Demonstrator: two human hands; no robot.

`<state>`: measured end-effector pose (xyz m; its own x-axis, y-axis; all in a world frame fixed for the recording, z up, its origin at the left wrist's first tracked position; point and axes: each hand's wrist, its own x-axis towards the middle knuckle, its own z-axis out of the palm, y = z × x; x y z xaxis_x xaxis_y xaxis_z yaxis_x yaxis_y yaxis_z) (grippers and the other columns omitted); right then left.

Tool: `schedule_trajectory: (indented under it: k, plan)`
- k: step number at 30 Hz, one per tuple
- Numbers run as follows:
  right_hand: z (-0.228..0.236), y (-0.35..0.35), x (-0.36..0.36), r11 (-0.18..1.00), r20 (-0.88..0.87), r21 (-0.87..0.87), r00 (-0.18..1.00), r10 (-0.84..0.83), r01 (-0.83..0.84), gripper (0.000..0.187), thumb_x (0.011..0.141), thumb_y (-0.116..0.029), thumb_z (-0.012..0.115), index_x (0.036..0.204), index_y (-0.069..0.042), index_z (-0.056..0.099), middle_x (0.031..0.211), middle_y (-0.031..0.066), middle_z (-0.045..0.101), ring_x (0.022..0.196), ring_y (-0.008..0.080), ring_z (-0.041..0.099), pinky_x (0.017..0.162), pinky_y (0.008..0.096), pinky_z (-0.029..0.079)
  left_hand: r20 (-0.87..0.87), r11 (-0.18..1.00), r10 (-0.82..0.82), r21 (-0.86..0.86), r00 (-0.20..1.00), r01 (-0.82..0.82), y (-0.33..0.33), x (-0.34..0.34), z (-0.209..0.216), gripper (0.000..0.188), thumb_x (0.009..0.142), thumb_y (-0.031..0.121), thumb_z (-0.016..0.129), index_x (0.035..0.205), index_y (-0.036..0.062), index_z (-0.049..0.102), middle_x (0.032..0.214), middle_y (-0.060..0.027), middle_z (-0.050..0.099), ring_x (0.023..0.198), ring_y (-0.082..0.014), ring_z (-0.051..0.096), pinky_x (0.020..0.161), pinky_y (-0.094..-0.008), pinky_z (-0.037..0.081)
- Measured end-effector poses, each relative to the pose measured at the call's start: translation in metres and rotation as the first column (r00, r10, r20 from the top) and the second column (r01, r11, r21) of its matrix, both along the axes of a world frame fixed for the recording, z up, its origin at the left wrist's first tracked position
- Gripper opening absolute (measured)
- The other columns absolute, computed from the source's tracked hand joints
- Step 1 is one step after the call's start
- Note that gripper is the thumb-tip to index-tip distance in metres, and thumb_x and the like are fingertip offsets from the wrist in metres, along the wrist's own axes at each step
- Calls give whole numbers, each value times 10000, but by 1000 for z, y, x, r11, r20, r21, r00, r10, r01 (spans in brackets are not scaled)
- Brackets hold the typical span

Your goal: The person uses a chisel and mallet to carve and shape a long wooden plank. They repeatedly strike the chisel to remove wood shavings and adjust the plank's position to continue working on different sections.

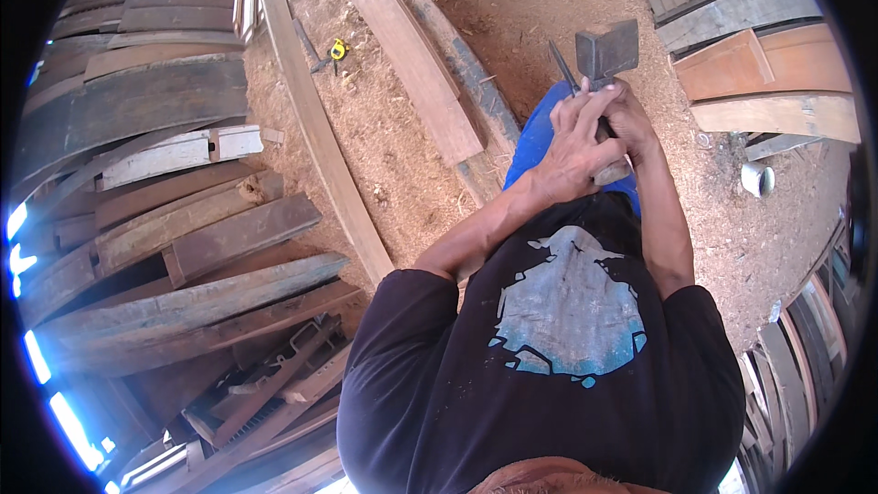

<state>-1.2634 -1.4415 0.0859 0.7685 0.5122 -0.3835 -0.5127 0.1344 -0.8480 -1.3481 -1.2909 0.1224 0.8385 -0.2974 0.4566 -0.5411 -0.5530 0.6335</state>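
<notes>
Both hands are closed together in front of my lap, around a hand tool with a broad, dark, angled metal blade (607, 48). The rounded butt of its handle (611, 172) shows below my fingers. My left hand (576, 142) lies over the handle, and a thin dark pointed rod (560, 64) sticks up beside its fingers; whether it is a file or something else I cannot tell. My right hand (631, 114) wraps the tool just under the blade. Fingers overlap and hide much of the grip.
Long planks (412, 64) lie on the sawdust-covered ground ahead. Left of them rest a yellow tape measure (338, 48) and a dark-handled tool (306, 44). Stacked timber (174, 91) fills the left side; more boards (759, 64) lie at right, near a white cup (756, 179).
</notes>
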Motion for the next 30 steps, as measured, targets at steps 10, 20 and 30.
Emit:
schedule_trajectory:
  k: [10,20,30]
  plan:
    - [16,10,-5,1000,93,8,996,1,-2,198,877,-196,778,924,-65,639,874,79,700,834,147,658,800,310,522,-402,392,903,624,151,-676,126,-44,-134,1289,686,456,882,1607,60,72,1543,-334,268,1416,-482,295,1186,-570,229]
    - [19,13,-7,997,135,-60,989,60,-53,218,869,-212,781,943,-63,640,895,80,713,845,134,657,805,301,516,-737,745,532,174,416,-644,148,-42,-140,1108,792,436,801,1581,-43,188,1576,-325,305,1466,-425,338,1201,-438,313]
    - [22,19,-8,996,137,-79,990,39,-28,227,875,-229,777,945,-66,634,901,78,716,862,137,659,825,312,523,-866,764,34,-299,498,-571,182,-71,-129,594,913,332,742,1421,75,573,1290,-120,677,1202,-235,591,1046,-411,436]
